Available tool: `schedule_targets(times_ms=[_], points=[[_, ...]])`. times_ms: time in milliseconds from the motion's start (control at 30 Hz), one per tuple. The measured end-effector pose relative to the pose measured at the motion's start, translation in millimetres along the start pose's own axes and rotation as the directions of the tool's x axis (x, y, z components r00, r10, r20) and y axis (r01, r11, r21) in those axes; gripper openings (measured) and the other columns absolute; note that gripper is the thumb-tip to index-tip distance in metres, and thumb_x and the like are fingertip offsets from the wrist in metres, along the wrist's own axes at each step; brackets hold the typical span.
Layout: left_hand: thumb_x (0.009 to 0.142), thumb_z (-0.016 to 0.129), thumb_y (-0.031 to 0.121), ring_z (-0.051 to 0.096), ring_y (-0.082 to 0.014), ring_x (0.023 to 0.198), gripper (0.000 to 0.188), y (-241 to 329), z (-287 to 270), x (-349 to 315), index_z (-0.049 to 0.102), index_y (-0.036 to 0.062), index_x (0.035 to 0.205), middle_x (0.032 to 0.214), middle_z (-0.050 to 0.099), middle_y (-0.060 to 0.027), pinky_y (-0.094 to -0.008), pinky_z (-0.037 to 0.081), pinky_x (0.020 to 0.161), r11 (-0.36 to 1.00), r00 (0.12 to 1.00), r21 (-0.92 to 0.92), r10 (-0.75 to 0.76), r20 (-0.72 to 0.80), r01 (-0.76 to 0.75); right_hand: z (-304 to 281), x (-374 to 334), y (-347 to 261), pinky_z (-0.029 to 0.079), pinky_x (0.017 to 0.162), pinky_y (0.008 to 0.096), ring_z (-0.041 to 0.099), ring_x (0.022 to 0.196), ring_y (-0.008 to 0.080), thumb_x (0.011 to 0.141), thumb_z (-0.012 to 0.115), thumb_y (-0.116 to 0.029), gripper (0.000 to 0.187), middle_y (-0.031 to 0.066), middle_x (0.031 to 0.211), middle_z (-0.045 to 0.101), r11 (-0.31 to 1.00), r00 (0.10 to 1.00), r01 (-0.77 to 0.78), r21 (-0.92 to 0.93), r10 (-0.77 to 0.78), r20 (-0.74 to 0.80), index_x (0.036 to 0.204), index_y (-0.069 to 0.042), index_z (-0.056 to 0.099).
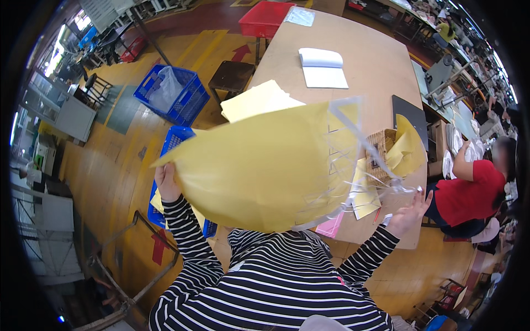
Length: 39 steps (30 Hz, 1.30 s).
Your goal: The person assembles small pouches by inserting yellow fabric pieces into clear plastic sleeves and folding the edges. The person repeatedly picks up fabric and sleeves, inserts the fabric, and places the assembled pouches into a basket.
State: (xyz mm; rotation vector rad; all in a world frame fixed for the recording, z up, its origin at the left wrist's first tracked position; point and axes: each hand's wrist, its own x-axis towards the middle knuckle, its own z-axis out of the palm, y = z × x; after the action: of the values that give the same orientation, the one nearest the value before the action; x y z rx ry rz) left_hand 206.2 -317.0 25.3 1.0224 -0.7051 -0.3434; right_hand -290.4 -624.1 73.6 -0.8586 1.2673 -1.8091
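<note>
A large yellow sheet (pixel 259 160) bows upward in front of my chest. My left hand (pixel 168 181) grips its left edge, thumb and fingers closed on it. The sheet's right end carries zigzag lines and a pale, see-through border. From there thin whitish strips (pixel 381 182) stretch toward my right hand (pixel 407 216), whose thumb and forefinger pinch their ends while the other fingers stand apart. Under and beyond the sheet lies a stack of yellow sheets (pixel 259 100) on the table (pixel 364 60). Next to the strips stands a wicker basket (pixel 377 155) with a curled yellow piece (pixel 406 146).
Blue crates (pixel 187 99) stand on the floor at the left, beside a dark stool (pixel 232 76). A red bin (pixel 259 21) is at the table's far corner. On the table lie an open pad (pixel 324 77) and a pink sheet (pixel 330 225). A person in red (pixel 469 193) sits at right.
</note>
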Motion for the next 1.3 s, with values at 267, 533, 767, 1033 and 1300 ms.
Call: schedule_targets(times_ms=[267, 533, 767, 1033, 1300], points=[[0.091, 0.057, 0.029, 0.066, -0.0296, 0.077, 0.024, 17.8, 27.6, 2.6, 0.056, 0.0050, 0.092, 0.094, 0.065, -0.0261, -0.0349, 0.055, 0.067, 0.984, 0.982, 0.169, 0.020, 0.189, -0.052, 102.1, -60.4, -32.2, 0.020, 0.110, 0.0432, 0.038, 0.130, 0.0255, 0.076, 0.070, -0.018, 0.061, 0.0135, 0.137, 0.046, 0.807, 0.516, 0.549, -0.217, -0.123, 0.848, 0.130, -0.004, 0.048], [0.090, 0.055, 0.016, 0.066, -0.0253, 0.079, 0.015, 26.7, 22.8, -9.2, 0.061, 0.0017, 0.094, 0.093, 0.067, -0.0222, -0.0334, 0.053, 0.073, 0.915, 0.998, 0.398, 0.048, 0.045, -0.062, 136.9, -88.3, -14.7, 0.012, 0.108, 0.0557, 0.060, 0.100, 0.0206, 0.079, 0.069, -0.014, 0.018, 0.0054, 0.095, 0.068, 0.706, 0.559, 0.580, -0.406, 0.017, 0.829, 0.096, -0.010, 0.070], [0.093, 0.054, 0.021, 0.065, -0.0238, 0.077, 0.021, 22.3, 0.0, -26.3, 0.060, 0.0009, 0.095, 0.092, 0.067, -0.0222, -0.0316, 0.053, 0.069, 0.956, 0.992, 0.271, 0.093, 0.085, -0.113, 129.9, -106.4, 8.6, 0.027, 0.106, 0.0458, 0.057, 0.106, 0.0243, 0.080, 0.068, -0.016, 0.035, 0.0106, 0.110, 0.064, 0.825, 0.472, 0.505, -0.253, -0.019, 0.881, 0.114, -0.007, 0.061], [0.089, 0.052, -0.001, 0.063, -0.0141, 0.086, 0.017, 13.0, -10.2, -19.6, 0.058, 0.0003, 0.104, 0.096, 0.065, -0.0097, -0.0241, 0.049, 0.078, 0.873, 0.967, 0.451, -0.082, -0.242, 0.187, 133.4, -118.6, 21.0, 0.034, 0.101, 0.0497, 0.063, 0.077, 0.0247, 0.085, 0.061, -0.012, 0.012, 0.0111, 0.079, 0.067, 0.862, 0.435, 0.469, -0.194, -0.034, 0.900, 0.088, -0.002, 0.067], [0.083, 0.064, 0.014, 0.040, -0.0309, 0.128, 0.048, -7.2, 103.5, -26.7, 0.048, 0.0009, 0.127, 0.134, 0.046, -0.0172, -0.0459, 0.028, 0.107, 0.512, 0.959, 0.856, 0.272, -0.080, -0.074, 138.5, -150.0, -1.1, 0.044, 0.064, 0.0318, 0.057, 0.073, 0.0237, 0.083, 0.063, -0.006, 0.011, 0.0120, 0.076, 0.059, 0.899, 0.266, 0.438, -0.023, -0.106, 0.958, 0.091, 0.001, 0.065]])
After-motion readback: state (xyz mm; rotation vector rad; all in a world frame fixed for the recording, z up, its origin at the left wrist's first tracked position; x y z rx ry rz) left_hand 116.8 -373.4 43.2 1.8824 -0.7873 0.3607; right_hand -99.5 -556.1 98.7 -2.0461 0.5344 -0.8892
